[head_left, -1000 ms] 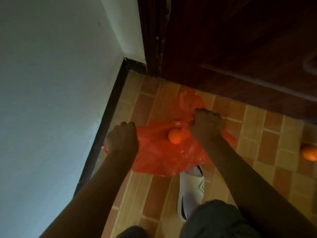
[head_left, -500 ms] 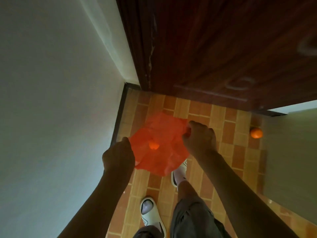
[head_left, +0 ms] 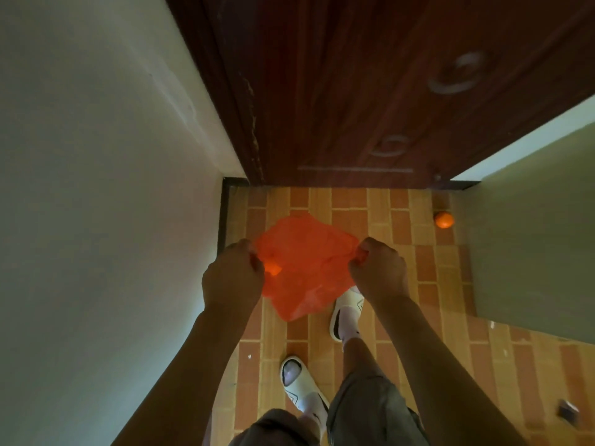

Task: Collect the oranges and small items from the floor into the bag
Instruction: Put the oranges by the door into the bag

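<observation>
An orange plastic bag [head_left: 306, 265] hangs in the air between my two hands, above the tiled floor. My left hand [head_left: 232, 274] grips its left edge and my right hand [head_left: 378, 272] grips its right edge, both fists closed. One orange [head_left: 273, 268] shows through the plastic next to my left hand. Another orange [head_left: 444, 219] lies on the floor at the far right, near the door corner. A small dark item [head_left: 567, 412] lies on the tiles at the lower right.
A dark wooden door [head_left: 370, 91] stands ahead, a pale wall [head_left: 96, 220] runs along the left and another wall [head_left: 531, 236] on the right. My feet in white slippers [head_left: 346, 312] stand on the tiles below the bag.
I have risen from a crouch; the bag has come up off the floor with the orange in it. My hands have spread to its two edges.
</observation>
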`<act>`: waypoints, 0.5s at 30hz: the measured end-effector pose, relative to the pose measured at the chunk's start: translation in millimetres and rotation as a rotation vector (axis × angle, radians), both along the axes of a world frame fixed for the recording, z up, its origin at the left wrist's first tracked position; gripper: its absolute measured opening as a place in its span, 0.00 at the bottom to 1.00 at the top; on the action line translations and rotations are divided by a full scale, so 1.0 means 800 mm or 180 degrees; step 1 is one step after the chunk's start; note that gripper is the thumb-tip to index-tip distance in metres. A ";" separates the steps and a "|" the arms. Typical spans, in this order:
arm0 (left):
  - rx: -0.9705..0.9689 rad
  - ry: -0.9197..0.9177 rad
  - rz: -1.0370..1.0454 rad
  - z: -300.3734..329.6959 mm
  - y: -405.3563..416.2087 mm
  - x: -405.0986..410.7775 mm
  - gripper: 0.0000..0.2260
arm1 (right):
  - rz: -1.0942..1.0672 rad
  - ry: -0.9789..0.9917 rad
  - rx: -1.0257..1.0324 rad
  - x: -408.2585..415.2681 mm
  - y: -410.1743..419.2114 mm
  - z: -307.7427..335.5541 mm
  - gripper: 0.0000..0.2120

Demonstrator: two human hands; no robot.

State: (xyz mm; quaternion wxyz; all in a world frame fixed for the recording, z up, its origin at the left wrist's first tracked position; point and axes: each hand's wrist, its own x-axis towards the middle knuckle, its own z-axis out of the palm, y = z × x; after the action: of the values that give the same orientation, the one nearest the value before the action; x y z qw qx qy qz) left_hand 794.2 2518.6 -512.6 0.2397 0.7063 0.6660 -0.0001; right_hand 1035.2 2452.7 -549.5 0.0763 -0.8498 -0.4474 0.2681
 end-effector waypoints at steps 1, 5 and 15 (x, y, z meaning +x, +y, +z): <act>0.0043 -0.0034 -0.0069 0.002 -0.002 0.009 0.06 | -0.0088 0.0016 -0.0001 0.007 -0.011 0.001 0.05; 0.0123 -0.0138 -0.0373 0.005 -0.013 0.059 0.04 | -0.0457 0.0108 0.0007 0.042 -0.051 -0.001 0.06; -0.0054 -0.0383 -0.0918 -0.015 -0.048 0.199 0.06 | -0.1234 0.0246 0.0125 0.147 -0.130 -0.007 0.08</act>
State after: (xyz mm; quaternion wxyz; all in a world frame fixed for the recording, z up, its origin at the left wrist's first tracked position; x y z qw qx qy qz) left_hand 953.2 2480.3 -524.3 0.2826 0.7913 0.5421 0.0022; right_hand 1153.2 2348.7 -555.1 0.1601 -0.9074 -0.2774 0.2721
